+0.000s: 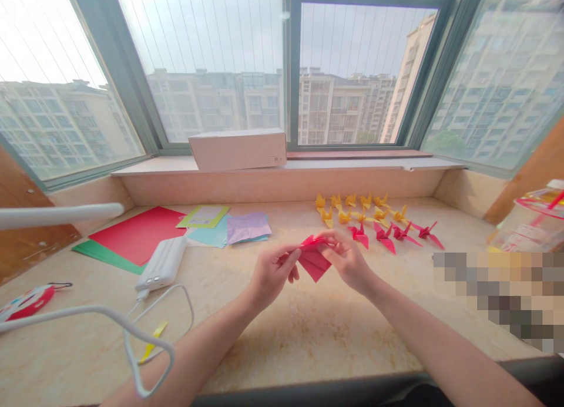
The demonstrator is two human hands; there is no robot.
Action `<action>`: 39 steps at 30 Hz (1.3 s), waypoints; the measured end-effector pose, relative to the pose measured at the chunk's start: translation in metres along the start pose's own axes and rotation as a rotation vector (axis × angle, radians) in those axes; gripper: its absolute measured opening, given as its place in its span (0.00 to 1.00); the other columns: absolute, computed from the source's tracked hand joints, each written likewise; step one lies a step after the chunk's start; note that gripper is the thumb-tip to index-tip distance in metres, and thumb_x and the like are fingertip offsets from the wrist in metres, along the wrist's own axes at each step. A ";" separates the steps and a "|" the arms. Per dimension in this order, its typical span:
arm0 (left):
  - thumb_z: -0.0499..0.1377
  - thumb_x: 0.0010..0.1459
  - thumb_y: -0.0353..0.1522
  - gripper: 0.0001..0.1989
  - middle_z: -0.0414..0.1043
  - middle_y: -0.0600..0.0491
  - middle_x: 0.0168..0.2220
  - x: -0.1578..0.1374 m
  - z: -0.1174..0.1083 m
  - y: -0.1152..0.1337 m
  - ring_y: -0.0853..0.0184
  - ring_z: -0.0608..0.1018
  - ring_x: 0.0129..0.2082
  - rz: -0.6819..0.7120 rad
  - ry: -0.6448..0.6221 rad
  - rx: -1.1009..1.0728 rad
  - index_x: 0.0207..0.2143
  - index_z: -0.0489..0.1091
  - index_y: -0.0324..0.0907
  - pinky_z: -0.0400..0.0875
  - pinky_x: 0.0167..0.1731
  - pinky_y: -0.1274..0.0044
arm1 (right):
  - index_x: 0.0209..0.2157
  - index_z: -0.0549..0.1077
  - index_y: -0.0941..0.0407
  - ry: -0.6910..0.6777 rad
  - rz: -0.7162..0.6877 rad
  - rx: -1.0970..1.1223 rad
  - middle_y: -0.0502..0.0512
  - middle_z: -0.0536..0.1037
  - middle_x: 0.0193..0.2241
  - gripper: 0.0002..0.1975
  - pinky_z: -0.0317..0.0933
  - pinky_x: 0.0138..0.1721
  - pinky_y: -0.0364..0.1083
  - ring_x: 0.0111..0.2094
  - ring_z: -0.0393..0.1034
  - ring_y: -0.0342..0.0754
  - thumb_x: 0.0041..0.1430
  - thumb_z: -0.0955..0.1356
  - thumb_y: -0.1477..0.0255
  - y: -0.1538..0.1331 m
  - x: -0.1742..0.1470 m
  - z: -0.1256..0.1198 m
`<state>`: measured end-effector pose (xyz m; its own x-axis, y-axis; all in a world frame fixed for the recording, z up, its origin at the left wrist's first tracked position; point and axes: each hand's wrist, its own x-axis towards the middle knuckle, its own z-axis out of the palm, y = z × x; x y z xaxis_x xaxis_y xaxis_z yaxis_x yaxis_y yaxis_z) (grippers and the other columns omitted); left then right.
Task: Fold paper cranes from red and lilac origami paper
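Note:
A partly folded piece of red origami paper (315, 265) is held up between both hands, its pointed corner hanging down. My left hand (275, 269) pinches its left edge, thumb on the near face. On the other side, my right hand (346, 257) grips the upper right edge with thumb and fingers. Just beyond my right hand stand several red paper cranes (385, 238) in a row. Behind them are rows of yellow paper cranes (350, 200).
Left lie red sheets (141, 234), green sheets (110, 257), purple paper (249, 226) and a white power bank (163, 261) with a white cable (97, 310). A yellow strip (154, 341) lies near my left forearm. A white box (238, 150) rests on the sill; a plastic cup (533, 219) stands right.

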<state>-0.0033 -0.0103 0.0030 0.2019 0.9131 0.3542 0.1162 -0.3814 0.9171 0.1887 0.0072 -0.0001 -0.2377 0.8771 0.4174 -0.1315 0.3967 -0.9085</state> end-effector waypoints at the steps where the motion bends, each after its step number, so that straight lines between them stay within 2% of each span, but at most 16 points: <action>1: 0.58 0.61 0.40 0.16 0.69 0.55 0.16 -0.001 0.000 0.001 0.73 0.71 0.15 0.017 0.007 0.031 0.40 0.77 0.36 0.65 0.17 0.82 | 0.39 0.73 0.52 -0.009 0.001 -0.026 0.53 0.81 0.37 0.06 0.69 0.43 0.49 0.39 0.76 0.49 0.58 0.69 0.71 -0.001 0.000 0.001; 5: 0.59 0.60 0.37 0.13 0.70 0.55 0.18 -0.001 0.001 0.001 0.72 0.72 0.16 0.031 0.008 0.092 0.40 0.77 0.37 0.67 0.17 0.82 | 0.37 0.74 0.54 -0.026 0.028 -0.107 0.53 0.80 0.36 0.06 0.70 0.41 0.48 0.37 0.76 0.49 0.57 0.70 0.70 0.001 -0.002 0.004; 10: 0.59 0.60 0.38 0.15 0.76 0.50 0.26 0.000 0.002 -0.003 0.70 0.75 0.20 -0.048 -0.105 0.039 0.41 0.77 0.36 0.70 0.18 0.81 | 0.38 0.77 0.55 -0.063 0.055 -0.080 0.52 0.80 0.32 0.07 0.70 0.37 0.46 0.33 0.75 0.47 0.56 0.70 0.71 0.007 -0.004 0.006; 15: 0.59 0.61 0.39 0.17 0.75 0.50 0.23 0.003 0.002 -0.005 0.71 0.74 0.18 -0.097 -0.110 -0.071 0.44 0.78 0.35 0.70 0.19 0.80 | 0.37 0.78 0.55 -0.048 0.062 -0.011 0.52 0.79 0.32 0.07 0.69 0.33 0.45 0.31 0.75 0.46 0.56 0.68 0.73 0.007 -0.003 0.007; 18: 0.60 0.60 0.39 0.17 0.75 0.51 0.22 0.005 0.001 -0.003 0.71 0.74 0.18 -0.083 -0.094 -0.146 0.44 0.78 0.35 0.71 0.19 0.80 | 0.35 0.79 0.53 -0.037 -0.034 -0.039 0.53 0.79 0.36 0.08 0.69 0.40 0.46 0.38 0.74 0.48 0.56 0.68 0.76 0.003 -0.002 0.005; 21: 0.61 0.59 0.39 0.18 0.77 0.50 0.25 0.005 0.000 0.000 0.71 0.75 0.20 -0.040 -0.100 -0.204 0.45 0.78 0.36 0.73 0.22 0.79 | 0.33 0.80 0.53 -0.014 -0.105 -0.069 0.55 0.75 0.42 0.09 0.66 0.46 0.48 0.45 0.71 0.49 0.55 0.68 0.77 0.001 0.000 0.002; 28: 0.62 0.59 0.39 0.17 0.79 0.49 0.29 0.003 0.001 0.005 0.69 0.77 0.24 0.025 -0.086 -0.253 0.45 0.79 0.37 0.75 0.28 0.76 | 0.32 0.80 0.52 -0.035 -0.070 -0.067 0.56 0.73 0.48 0.09 0.61 0.51 0.51 0.50 0.69 0.51 0.57 0.67 0.77 -0.003 0.001 -0.003; 35: 0.62 0.60 0.39 0.16 0.78 0.50 0.27 0.000 0.002 0.008 0.69 0.78 0.24 0.025 -0.078 -0.282 0.43 0.79 0.36 0.76 0.29 0.76 | 0.28 0.79 0.53 -0.038 -0.019 -0.005 0.55 0.72 0.48 0.09 0.64 0.47 0.49 0.49 0.69 0.51 0.58 0.66 0.75 -0.005 0.000 -0.003; 39: 0.63 0.59 0.36 0.13 0.81 0.49 0.32 0.002 0.003 0.005 0.68 0.80 0.27 0.021 -0.029 -0.257 0.42 0.78 0.37 0.77 0.31 0.76 | 0.30 0.80 0.53 -0.032 -0.002 0.008 0.56 0.72 0.51 0.11 0.64 0.50 0.51 0.51 0.69 0.52 0.59 0.65 0.75 -0.002 -0.001 -0.006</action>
<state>0.0009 -0.0112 0.0080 0.2303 0.8994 0.3715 -0.1381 -0.3477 0.9274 0.1946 0.0074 0.0009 -0.2679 0.8672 0.4197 -0.1394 0.3962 -0.9075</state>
